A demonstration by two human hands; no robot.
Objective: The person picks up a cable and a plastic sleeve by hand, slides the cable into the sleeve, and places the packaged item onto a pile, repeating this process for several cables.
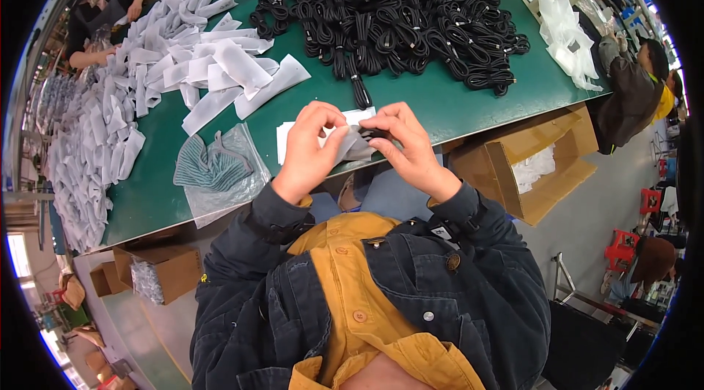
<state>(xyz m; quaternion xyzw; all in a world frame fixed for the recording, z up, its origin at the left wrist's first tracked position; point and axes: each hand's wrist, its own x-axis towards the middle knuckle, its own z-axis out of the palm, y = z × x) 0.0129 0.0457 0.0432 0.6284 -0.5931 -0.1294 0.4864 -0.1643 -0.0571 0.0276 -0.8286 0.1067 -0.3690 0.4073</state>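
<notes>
Close to the front edge of the green table, my left hand (312, 149) pinches a translucent white plastic sleeve (355, 148). My right hand (408, 146) grips a bundled black cable (372, 133) at the mouth of that sleeve. Part of the cable is hidden by the fingers and the plastic. White paper (283, 142) lies flat under and behind my hands. Just beyond them, one black cable bundle (358, 89) sticks out from a large heap of coiled black cables (396, 12). Loose white sleeves (242, 71) are piled to the left of the heap.
A teal knitted item (213, 163) rests on a clear bag (242, 196) at the table's (158, 192) front left. Cardboard boxes (513, 177) stand below the edge on both sides. White plastic (568, 38) hangs over the right corner. Other people (638, 89) are at far left and right.
</notes>
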